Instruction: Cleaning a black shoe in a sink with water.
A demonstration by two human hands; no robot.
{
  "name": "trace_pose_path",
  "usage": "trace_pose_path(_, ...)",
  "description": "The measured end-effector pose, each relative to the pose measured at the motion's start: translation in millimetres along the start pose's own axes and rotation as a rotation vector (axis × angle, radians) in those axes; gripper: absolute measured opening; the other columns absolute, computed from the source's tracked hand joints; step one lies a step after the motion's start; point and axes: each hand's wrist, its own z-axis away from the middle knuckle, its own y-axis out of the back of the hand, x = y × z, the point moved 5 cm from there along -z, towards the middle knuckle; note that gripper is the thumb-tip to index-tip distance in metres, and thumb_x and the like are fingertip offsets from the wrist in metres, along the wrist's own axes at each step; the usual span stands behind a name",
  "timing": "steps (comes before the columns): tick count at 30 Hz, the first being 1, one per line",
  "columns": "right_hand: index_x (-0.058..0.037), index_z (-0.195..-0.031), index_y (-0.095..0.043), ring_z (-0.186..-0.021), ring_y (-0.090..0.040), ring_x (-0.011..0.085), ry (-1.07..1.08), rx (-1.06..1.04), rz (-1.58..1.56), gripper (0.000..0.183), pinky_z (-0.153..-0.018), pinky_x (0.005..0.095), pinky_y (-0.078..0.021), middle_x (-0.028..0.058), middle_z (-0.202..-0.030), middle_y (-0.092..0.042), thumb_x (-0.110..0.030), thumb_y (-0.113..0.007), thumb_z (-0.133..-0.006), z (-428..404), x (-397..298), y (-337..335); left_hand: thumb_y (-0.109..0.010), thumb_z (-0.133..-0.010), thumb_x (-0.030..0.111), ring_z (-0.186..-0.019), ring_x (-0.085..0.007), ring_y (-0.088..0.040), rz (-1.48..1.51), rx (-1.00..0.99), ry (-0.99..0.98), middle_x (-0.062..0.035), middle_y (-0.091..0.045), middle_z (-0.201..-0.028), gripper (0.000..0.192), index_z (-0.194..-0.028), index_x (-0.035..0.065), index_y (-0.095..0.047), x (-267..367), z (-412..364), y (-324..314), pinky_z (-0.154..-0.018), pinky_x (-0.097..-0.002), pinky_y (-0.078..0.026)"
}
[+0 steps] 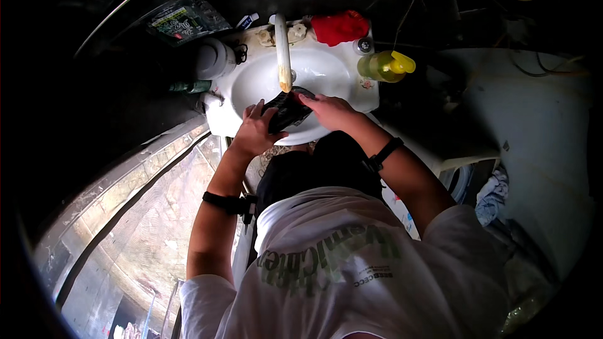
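Note:
Over a white oval sink basin, both my hands are at a dark, flattish object; it looks like a shoe, but its kind is not certain. My left hand lies along its left side with the fingers spread and the thumb at the lower edge. At its upper right end, my right hand grips the rim, where a bit of red shows beside the thumb. The tip of the pale faucet spout hangs just above the object. Whether water runs cannot be told.
A red cloth and a round-topped small container sit on the sink's back right, near a yellow pump bottle. At left stand a grey-white container and a green bottle. A dark printed packet and a tube lie behind.

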Motion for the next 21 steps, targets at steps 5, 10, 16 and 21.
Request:
trace_pose_path(5, -0.0245, -0.160, -0.046, -0.115, -0.069, 0.0419, -0.139, -0.038, -0.022, 0.062, -0.096, 0.0490, -0.0570, 0.0201, -0.128, -0.068, -0.009, -0.049, -0.100, -20.0, 17.5, -17.7, -0.089, -0.079, 0.030, -0.134, -0.0503, -0.055, 0.041, -0.116, 0.057, -0.0326, -0.048, -0.154, 0.076, -0.150, 0.0245, -0.062, -21.7, 16.0, -10.5, -0.117, -0.0535, -0.043)
trace_pose_path(10, -0.0203, -0.157, -0.047, -0.103, -0.071, 0.0450, 0.083, 0.110, 0.034, 0.058, -0.088, 0.0512, -0.0582, 0.0212, -0.119, -0.070, -0.009, -0.050, -0.100, -33.8, 0.3, -40.9, -0.089, -0.078, 0.029, -0.136, -0.0515, -0.052, 0.110, -0.137, 0.049, -0.0298, -0.045, -0.157, 0.077, -0.150, 0.0266, -0.062, -44.4, 28.9, -24.2, -0.119, -0.0530, -0.043)
trace_pose_path(16, -0.0129, -0.153, -0.048, -0.093, -0.072, 0.0446, 0.109, 0.185, 0.030, 0.051, -0.081, 0.0548, -0.0587, 0.0250, -0.105, -0.070, -0.013, -0.050, -0.102, -50.4, -8.5, -54.2, -0.089, -0.075, 0.030, -0.130, -0.0522, -0.054, 0.109, -0.157, 0.101, -0.0277, -0.045, -0.157, 0.077, -0.148, 0.0292, -0.064, -55.5, 26.6, -31.5, -0.114, -0.0541, -0.046)
trace_pose_path(21, -0.0159, -0.134, -0.061, -0.092, -0.075, 0.0402, -0.036, 0.306, 0.106, 0.031, -0.079, 0.0523, -0.0597, 0.0212, -0.099, -0.075, -0.017, -0.046, -0.106, -55.3, 27.4, -37.8, -0.089, -0.074, 0.031, -0.131, -0.0518, -0.054, 0.158, -0.141, 0.100, -0.0266, -0.045, -0.157, 0.078, -0.148, 0.0289, -0.065, -51.1, 23.6, -35.2, -0.115, -0.0539, -0.046)
